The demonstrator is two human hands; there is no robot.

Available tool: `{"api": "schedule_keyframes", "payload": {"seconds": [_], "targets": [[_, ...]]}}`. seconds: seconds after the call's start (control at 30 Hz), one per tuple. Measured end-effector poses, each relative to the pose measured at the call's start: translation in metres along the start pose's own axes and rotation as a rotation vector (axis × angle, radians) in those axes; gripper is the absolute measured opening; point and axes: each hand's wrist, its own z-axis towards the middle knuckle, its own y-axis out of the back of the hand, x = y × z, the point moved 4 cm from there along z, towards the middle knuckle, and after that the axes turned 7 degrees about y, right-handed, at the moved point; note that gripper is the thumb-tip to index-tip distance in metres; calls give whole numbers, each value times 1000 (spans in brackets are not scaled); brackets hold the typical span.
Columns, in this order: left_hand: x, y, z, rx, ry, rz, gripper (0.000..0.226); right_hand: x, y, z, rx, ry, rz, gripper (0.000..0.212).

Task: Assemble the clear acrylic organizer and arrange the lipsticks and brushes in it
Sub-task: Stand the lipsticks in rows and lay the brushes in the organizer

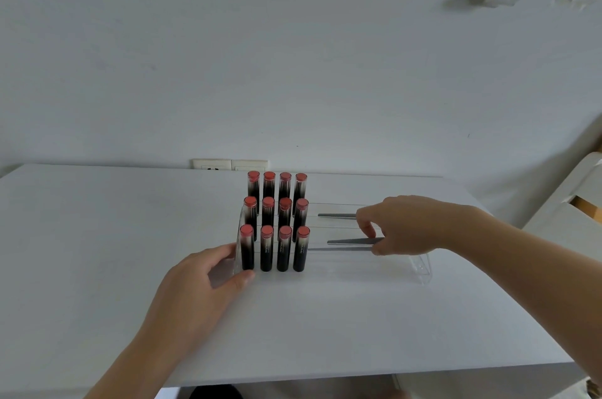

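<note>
A clear acrylic stepped organizer [420,266] stands on the white table [97,235]. Its left half holds several black lipsticks [283,248] with red tops, upright in three rows. Two grey brush handles lie sideways on its right half: one on the middle step [337,215], one on the lower step [353,241]. My right hand [410,226] pinches the lower brush at its right end. My left hand [208,281] rests against the organizer's left end wall, thumb at the front corner beside the nearest lipstick.
A white wall rises right behind the table, with a socket plate [229,165] at the table's back edge. A white chair or cabinet [573,200] stands at the right. The table's front edge [358,376] runs just below my forearms.
</note>
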Motion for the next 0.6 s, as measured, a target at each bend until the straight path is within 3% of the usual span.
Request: {"api": "schedule_keyframes", "payload": {"seconds": [0.37, 0.6], "targets": [[0, 0, 0, 0, 7, -1, 37, -2, 3, -3, -37, -30, 187, 16], [0, 1, 0, -8, 8, 10, 33, 6, 20, -27, -238, -16, 120, 17]]}}
